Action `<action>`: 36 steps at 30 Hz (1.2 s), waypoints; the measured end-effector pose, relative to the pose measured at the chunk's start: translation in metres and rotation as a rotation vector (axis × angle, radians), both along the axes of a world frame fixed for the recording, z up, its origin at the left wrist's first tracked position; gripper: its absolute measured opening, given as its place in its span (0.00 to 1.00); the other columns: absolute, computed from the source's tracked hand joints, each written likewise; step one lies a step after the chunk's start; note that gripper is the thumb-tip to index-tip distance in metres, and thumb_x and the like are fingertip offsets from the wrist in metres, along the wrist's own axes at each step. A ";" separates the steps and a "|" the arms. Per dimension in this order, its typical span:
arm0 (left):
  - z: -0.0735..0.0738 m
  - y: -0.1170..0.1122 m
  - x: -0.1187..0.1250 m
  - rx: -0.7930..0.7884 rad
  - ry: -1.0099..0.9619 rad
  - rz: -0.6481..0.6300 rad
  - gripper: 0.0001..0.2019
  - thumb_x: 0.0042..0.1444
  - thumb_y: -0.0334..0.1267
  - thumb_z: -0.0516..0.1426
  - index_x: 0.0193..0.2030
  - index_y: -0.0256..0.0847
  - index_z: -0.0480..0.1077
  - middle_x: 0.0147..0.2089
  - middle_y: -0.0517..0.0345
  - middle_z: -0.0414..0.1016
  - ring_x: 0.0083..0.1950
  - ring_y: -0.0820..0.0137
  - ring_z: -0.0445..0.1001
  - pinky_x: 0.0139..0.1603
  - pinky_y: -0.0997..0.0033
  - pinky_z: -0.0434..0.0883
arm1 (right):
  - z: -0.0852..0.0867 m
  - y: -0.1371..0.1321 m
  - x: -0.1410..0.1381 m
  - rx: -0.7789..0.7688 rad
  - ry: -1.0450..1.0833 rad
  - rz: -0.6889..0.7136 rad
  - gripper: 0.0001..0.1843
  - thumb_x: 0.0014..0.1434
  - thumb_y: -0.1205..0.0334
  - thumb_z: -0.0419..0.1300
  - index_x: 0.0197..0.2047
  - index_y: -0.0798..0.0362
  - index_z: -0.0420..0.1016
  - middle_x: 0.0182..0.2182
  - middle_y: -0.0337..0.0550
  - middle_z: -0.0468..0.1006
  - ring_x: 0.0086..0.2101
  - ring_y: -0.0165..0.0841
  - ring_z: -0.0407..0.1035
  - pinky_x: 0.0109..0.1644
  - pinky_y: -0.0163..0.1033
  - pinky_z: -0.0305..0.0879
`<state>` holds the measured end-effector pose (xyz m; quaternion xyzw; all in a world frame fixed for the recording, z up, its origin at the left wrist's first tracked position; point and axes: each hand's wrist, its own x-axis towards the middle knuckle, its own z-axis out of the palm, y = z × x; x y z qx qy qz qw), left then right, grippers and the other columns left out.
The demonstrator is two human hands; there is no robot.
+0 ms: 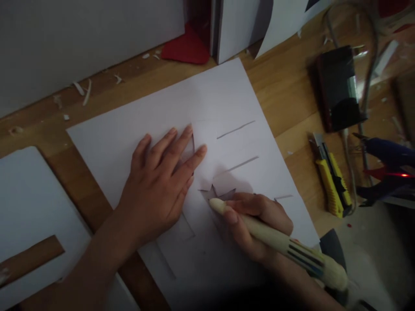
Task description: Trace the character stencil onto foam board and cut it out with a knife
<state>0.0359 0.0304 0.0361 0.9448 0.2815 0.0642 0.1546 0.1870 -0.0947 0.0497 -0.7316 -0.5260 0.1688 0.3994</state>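
A large white board [220, 90] with several cut lines and cut-out shapes lies tilted on the wooden table. My left hand [158, 181] rests flat on it, fingers spread, partly covering a cut shape. In my right hand [259, 216] is a thick cream multicolour pen [269, 229] with coloured sliders near its back end. Its tip meets the board at a small pointed, crown-like cut-out [220, 192]. The lower edge of the board fades into shadow.
A yellow utility knife [332, 179] with its blade out lies right of the board, beside a black box-like device [340, 88] with a cable. A blue glue gun [389, 151] sits at the far right. Another white board [29, 190] lies left; a red piece [186, 46] and scraps lie behind.
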 end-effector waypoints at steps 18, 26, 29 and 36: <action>-0.004 -0.002 -0.001 -0.045 -0.047 0.023 0.24 0.66 0.36 0.50 0.68 0.43 0.60 0.74 0.46 0.51 0.74 0.52 0.50 0.71 0.37 0.49 | -0.007 0.013 -0.010 -0.007 0.058 0.023 0.08 0.56 0.66 0.65 0.26 0.51 0.73 0.20 0.29 0.75 0.18 0.21 0.63 0.22 0.28 0.58; -0.009 -0.005 -0.001 -0.012 -0.097 0.024 0.24 0.66 0.36 0.51 0.68 0.42 0.60 0.74 0.46 0.52 0.74 0.52 0.52 0.71 0.37 0.49 | -0.005 0.019 -0.009 -0.068 0.025 0.045 0.15 0.57 0.65 0.64 0.22 0.51 0.65 0.16 0.27 0.67 0.17 0.21 0.58 0.21 0.29 0.54; -0.012 -0.006 -0.001 0.040 -0.094 0.024 0.23 0.67 0.37 0.50 0.68 0.41 0.60 0.74 0.45 0.53 0.73 0.51 0.53 0.71 0.38 0.49 | -0.005 0.021 -0.010 -0.075 0.000 0.058 0.16 0.57 0.66 0.62 0.21 0.52 0.62 0.15 0.27 0.64 0.17 0.21 0.56 0.21 0.28 0.53; -0.011 -0.006 0.001 0.067 -0.066 0.041 0.22 0.68 0.38 0.47 0.67 0.41 0.61 0.73 0.46 0.54 0.73 0.52 0.54 0.70 0.38 0.52 | -0.004 0.021 -0.012 -0.035 -0.022 0.080 0.17 0.57 0.67 0.61 0.21 0.52 0.59 0.15 0.27 0.62 0.16 0.20 0.54 0.20 0.28 0.51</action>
